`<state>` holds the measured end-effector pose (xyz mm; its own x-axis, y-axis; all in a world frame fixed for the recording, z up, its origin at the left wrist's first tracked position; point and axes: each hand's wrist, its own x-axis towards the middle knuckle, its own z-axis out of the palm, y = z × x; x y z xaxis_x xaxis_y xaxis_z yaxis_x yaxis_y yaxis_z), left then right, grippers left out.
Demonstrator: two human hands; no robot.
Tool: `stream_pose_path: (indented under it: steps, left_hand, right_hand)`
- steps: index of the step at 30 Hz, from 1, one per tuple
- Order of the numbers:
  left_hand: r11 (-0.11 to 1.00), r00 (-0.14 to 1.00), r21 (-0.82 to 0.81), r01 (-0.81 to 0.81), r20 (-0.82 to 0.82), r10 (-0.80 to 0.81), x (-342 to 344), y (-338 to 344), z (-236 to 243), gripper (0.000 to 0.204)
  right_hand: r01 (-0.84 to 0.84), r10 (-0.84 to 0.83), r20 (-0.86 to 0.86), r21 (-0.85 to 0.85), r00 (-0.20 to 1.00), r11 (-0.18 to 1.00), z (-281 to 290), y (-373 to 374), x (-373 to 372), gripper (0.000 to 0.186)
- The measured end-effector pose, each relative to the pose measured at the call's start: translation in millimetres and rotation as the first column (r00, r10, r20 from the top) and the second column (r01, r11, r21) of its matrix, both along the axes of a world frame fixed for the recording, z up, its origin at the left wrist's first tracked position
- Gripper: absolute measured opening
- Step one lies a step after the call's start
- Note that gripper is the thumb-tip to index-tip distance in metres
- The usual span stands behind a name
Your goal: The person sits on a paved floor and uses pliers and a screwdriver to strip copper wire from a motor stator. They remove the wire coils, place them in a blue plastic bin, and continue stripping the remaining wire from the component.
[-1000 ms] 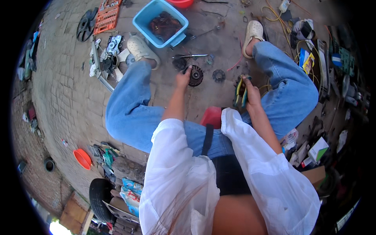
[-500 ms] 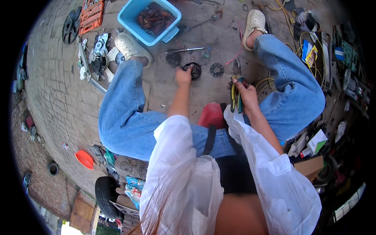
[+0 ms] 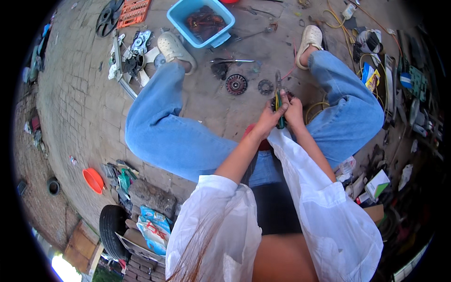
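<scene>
My hands meet in front of me, over the ground between my spread legs. Closed around the green-and-yellow handles of a pair of pliers (image 3: 280, 123) is my left hand (image 3: 268, 116); the jaws point away from me. My right hand (image 3: 294, 113) presses close beside it, its fingers curled at a small dark reddish thing (image 3: 288, 96) that I cannot make out. Just beyond lies a round motor part with reddish-brown windings (image 3: 236, 84), untouched. Right of it rests a flat dark notched ring (image 3: 265, 87). A screwdriver (image 3: 239, 60) and a dark lump (image 3: 219, 70) lie farther off.
A light blue tub (image 3: 202, 41) with copper-brown scrap stands ahead. An orange tool tray (image 3: 133, 12) and metal parts (image 3: 136, 61) are at the far left. Yellow cable (image 3: 315, 107) and piled scrap lie right. A tyre (image 3: 112, 231) and a red basin (image 3: 93, 181) sit lower left.
My left hand has let go of the round motor part and moved right onto the pliers, which my right hand held alone before. The motor part now lies uncovered on the ground.
</scene>
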<state>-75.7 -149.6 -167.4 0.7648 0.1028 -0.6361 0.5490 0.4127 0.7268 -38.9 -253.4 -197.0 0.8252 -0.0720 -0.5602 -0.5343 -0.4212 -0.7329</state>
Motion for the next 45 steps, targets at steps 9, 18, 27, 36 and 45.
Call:
stream_pose_path:
  steps: [9, 18, 27, 36, 45]
  left_hand:
    - [0.936, 0.957, 0.216, 0.280, -0.141, -0.253, 15, 37, -78, 0.034]
    - [0.675, 0.887, 0.655, 0.340, 0.013, -0.461, 29, 28, -99, 0.038]
    - [0.275, 0.556, 0.873, -0.402, 0.472, -0.684, 14, 35, 64, 0.045]
    - [0.520, 0.646, 0.790, 0.325, 0.217, -0.732, 0, 24, 43, 0.022]
    - [0.477, 0.613, 0.702, 0.529, 0.072, -0.787, -11, 23, 66, 0.014]
  right_hand:
    - [0.262, -0.262, -0.030, 0.244, 0.964, 0.934, 43, -25, 25, 0.046]
    - [0.312, -0.041, -0.325, 0.852, 0.945, 0.420, 102, -29, 22, 0.046]
    - [0.447, 0.019, -0.498, 0.795, 0.867, 0.411, 115, -39, 16, 0.044]
    - [0.249, -0.374, -0.106, 0.900, 0.921, 0.358, 108, -33, 13, 0.027]
    - [0.370, -0.518, 0.073, 0.615, 0.852, 0.696, 117, 5, 14, 0.015]
